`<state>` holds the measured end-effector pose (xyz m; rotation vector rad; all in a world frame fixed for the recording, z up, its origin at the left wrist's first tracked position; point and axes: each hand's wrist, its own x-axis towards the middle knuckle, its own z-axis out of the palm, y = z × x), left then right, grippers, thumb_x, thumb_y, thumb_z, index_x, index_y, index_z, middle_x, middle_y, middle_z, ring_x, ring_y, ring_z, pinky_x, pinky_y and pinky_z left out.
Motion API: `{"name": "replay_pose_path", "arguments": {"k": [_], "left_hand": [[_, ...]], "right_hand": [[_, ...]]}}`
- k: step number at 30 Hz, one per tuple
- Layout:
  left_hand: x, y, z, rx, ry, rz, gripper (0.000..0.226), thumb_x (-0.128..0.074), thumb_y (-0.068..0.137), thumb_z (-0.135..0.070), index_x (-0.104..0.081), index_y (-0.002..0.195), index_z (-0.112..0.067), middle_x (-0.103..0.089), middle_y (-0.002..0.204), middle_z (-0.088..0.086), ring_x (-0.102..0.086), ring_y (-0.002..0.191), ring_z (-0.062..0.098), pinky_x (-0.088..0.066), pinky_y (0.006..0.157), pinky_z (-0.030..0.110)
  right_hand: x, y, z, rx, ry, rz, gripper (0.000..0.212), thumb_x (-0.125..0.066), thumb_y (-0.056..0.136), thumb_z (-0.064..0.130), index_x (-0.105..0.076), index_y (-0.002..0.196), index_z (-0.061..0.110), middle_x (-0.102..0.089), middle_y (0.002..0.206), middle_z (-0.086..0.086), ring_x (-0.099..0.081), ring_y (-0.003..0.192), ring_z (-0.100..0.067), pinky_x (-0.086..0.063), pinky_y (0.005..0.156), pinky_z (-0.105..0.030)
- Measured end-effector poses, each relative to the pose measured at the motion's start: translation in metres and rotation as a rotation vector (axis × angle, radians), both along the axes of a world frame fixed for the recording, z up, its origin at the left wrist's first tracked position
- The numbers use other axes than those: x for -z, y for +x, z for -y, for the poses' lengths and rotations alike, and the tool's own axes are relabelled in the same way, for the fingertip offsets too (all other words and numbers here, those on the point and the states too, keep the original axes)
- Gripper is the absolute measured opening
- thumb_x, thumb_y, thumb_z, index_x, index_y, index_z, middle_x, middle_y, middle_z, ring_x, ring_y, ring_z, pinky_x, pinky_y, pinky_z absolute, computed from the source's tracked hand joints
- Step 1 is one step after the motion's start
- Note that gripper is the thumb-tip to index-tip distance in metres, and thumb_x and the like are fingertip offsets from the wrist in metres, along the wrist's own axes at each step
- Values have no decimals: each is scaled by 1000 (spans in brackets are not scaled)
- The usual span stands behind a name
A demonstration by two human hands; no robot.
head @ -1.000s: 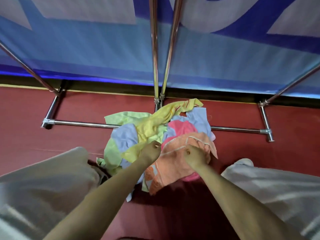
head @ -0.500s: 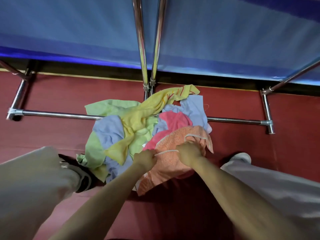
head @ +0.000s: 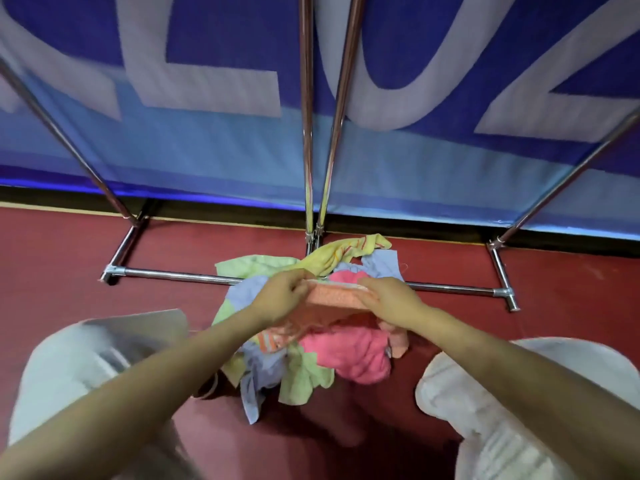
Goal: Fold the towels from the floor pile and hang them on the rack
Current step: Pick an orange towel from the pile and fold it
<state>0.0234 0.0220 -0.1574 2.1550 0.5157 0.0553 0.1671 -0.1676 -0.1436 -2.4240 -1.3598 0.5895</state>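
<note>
Above the pile of towels (head: 304, 344) on the red floor (head: 52, 258), before the rack (head: 308, 133), the left hand (head: 282, 297) and right hand (head: 389, 299) pinch the orange towel (head: 334, 296) along its upper edge; soft, light and limp, it is probably best held by its corners.

Blue banner (head: 214, 140) behind rack, large pale letters partly cropped, "L", "O" legible

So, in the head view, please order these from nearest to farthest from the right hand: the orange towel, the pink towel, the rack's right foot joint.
1. Orange towel: held in the right hand itself.
2. Pink towel: just below it, on the pile.
3. Rack's right foot joint: far to the right, on the red floor.
</note>
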Motion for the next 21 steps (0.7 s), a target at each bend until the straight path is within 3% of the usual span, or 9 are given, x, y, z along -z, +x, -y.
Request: {"name": "replay_pose_path", "arguments": {"k": [2,5,8,10,12,14,16,18,21], "left_hand": [[-26,-19,3,45,46,79,12,-61,93,-15,-72,94,-14,-65,85,-12,-59,82,4,-41,71,12],[-49,-49,11,96,67,163,21,-59,89,-28,-74,94,-14,-69,87,-16,-63,85,-1,-43,76,10],[-61,-61,12,-88,52,303,15,-64,89,-24,-75,90,-13,-69,87,-16,-61,84,-14,-42,78,7],[-67,-62,4,-301,26,365,8,-66,90,-14,-73,89,-17,-67,86,-15,-60,82,-14,-40,76,5],[-69,-66,-9,-468,-12,339,9,-64,91,-13,-72,91,-18,-67,88,-9,-61,86,1,-39,76,11],[-66,-72,-19,-565,-46,293,10,-61,92,-14,-70,89,-18,-67,86,-9,-60,91,11,-40,75,19],[-63,-76,-23,-646,-117,310,11,-59,93,-17,-68,87,-18,-66,85,-12,-60,90,12,-43,73,16],[-64,-76,-19,-718,-221,341,13,-56,94,-17,-69,91,-15,-66,86,-6,-58,81,8,-44,65,8],[-72,-70,-7,-842,-542,327,20,-49,95,-16,-68,91,-12,-61,79,5,-52,55,9,-42,46,21]], "right_hand": [[-26,-15,11,-25,98,13,33,-53,97,32,-61,126,18,-69,112,-7,-58,102,-22,-29,68,-20],[-43,-35,35,-58,77,44,24,-57,94,35,-67,103,15,-67,83,-10,-56,80,-22,-28,63,-23],[-44,-39,58,-2,26,-19,20,-57,94,32,-60,78,19,-47,57,2,-49,63,-21,-33,59,-33],[-47,-37,68,80,68,-73,26,-59,93,27,-54,67,29,-48,58,7,-48,64,-19,-39,63,-38],[-53,-35,72,174,157,-118,22,-63,90,27,-57,71,35,-58,65,8,-54,66,-16,-43,66,-36],[-58,-35,75,251,229,-180,15,-67,88,24,-62,77,32,-62,71,11,-55,68,0,-40,67,-19],[-59,-37,76,309,271,-253,13,-71,85,21,-65,76,29,-64,74,12,-55,69,6,-38,66,-11],[-59,-40,78,356,304,-341,6,-71,84,20,-69,79,19,-66,78,9,-55,72,2,-38,68,-11],[-59,-48,79,440,387,-510,10,-71,84,20,-71,82,11,-66,80,5,-58,76,-5,-42,73,-19]]}}
